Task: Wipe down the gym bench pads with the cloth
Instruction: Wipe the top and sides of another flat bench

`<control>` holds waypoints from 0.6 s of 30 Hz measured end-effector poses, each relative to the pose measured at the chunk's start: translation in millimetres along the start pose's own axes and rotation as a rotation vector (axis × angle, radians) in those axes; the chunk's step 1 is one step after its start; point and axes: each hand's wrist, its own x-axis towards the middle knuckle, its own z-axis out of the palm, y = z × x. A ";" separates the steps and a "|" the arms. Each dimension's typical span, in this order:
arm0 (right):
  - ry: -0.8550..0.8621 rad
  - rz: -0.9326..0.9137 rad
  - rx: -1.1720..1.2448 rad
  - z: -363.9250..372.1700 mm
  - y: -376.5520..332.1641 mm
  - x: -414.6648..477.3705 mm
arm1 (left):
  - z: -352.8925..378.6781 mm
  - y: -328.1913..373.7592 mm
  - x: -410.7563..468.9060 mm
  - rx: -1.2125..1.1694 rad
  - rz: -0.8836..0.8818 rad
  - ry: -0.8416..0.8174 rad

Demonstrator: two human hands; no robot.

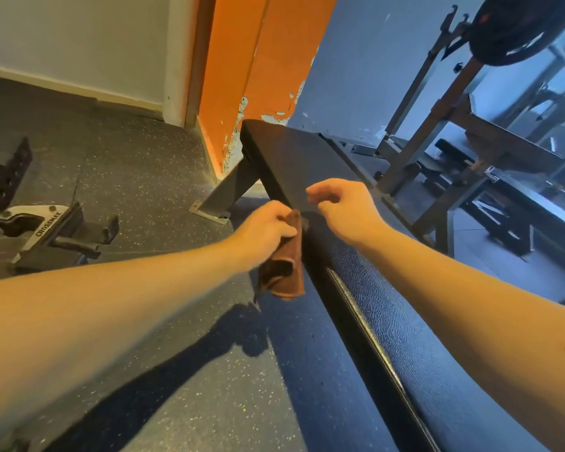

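Cloth [286, 275] dangles beside the pad [294, 158] edge, gripped by my left hand [265, 230] fingers; my right hand [343, 203] fingers curl loosely, empty. Wiping seems mostly ahead.

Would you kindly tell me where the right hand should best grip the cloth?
Probably the loose lower end of the cloth, the right hand coming from the bench side: the left hand bunches its top, and the rest hangs free beside the pad.

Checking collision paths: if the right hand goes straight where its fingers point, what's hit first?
Probably the cloth gripped by the left hand at the bench pad edge; depth of the right hand is unclear.
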 end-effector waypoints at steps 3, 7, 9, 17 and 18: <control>-0.138 -0.001 0.084 -4.1 -8.1 2.0 | -25.0 19.7 12.3 -0.159 -0.001 0.006; -0.273 0.002 0.175 -2.5 -16.9 2.6 | -36.6 27.9 16.3 -0.140 -0.030 -0.012; -0.304 -0.020 0.160 0.6 -16.5 0.6 | -36.6 27.6 17.2 -0.173 -0.056 -0.015; -0.226 -0.004 0.101 10.6 -6.7 -2.0 | -37.2 32.0 15.0 -0.113 -0.071 -0.047; -0.211 -0.005 0.075 10.1 -6.1 -2.6 | -38.1 32.0 14.6 -0.102 -0.074 -0.037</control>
